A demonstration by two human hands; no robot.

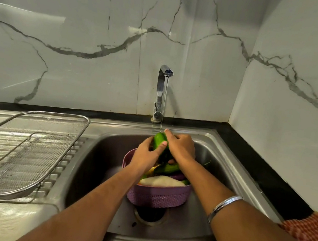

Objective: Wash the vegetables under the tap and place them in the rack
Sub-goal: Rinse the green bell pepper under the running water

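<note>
- Green vegetable (158, 140): smooth-skinned, held above the sink basin directly under the thin stream of water; kind uncertain, possibly a cucumber or a capsicum, since the hands cover most of it.
- Left hand (146, 157): fingers and thumb curled round the left side of the green vegetable, thumb lying across its front.
- Right hand (180, 148): curled over the right side and top of the same vegetable, forefinger reaching up to where the water lands.
- Tap (160, 92): chrome, tall, mounted behind the basin, running.
- Purple basket (157, 196): perforated plastic, standing in the basin below the hands, over the drain.
- Basket contents: a long green vegetable (169, 168), a white vegetable (163, 181), and bits of yellow and orange at the left edge, too hidden to identify.
- Rack (18, 154): steel mesh tray with wire rim, lying on the ribbed draining board to the left of the basin, well apart from the hands.
- Sink (232, 182): stainless steel, set into a dark counter (268, 175).
- Bangle (224, 204): silver, on the right forearm.
- Wall (85, 29): white marble-patterned panels with grey veins.
</note>
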